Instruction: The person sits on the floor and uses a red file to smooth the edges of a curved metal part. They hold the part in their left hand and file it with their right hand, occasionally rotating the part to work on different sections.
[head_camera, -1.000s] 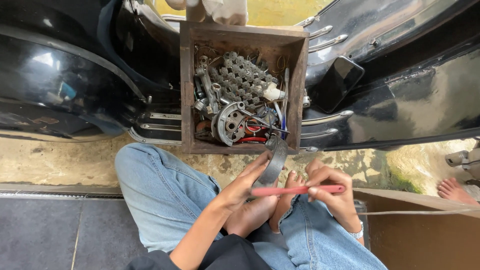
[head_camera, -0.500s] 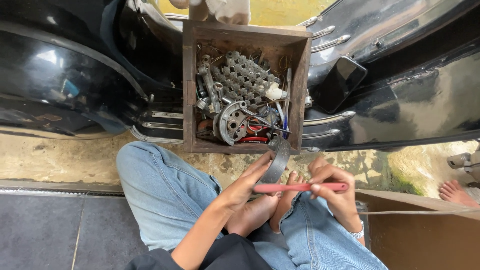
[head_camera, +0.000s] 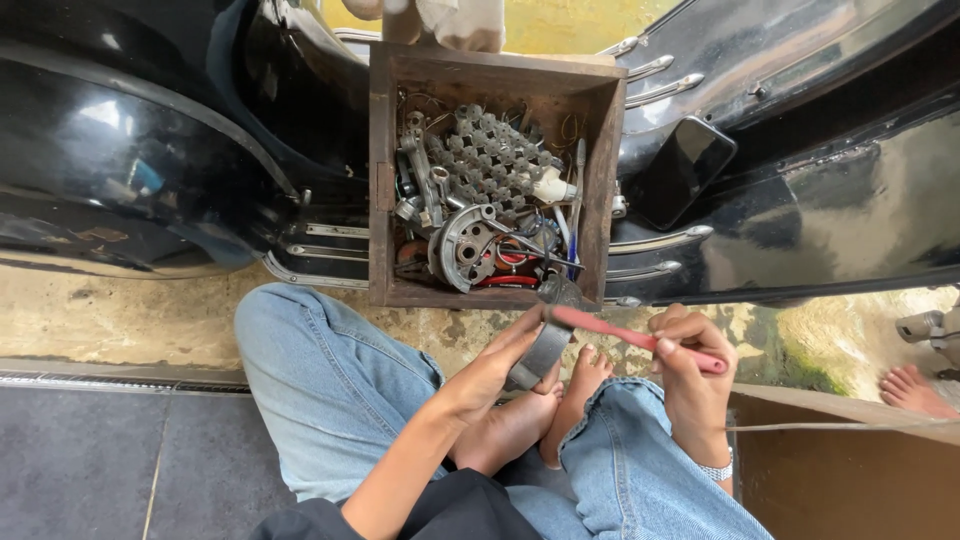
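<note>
The person sits cross-legged, bare feet tucked together. The left hand (head_camera: 490, 375) has its grip clamped on a grey metal ring (head_camera: 545, 345), held just above the feet. The right hand (head_camera: 690, 365) is closed around a red-handled tool (head_camera: 630, 338) whose tip meets the ring's upper edge; it may be a brush. Just beyond stands a wooden box (head_camera: 378, 180) of metal parts, with a dark phone (head_camera: 685, 170) beside it.
</note>
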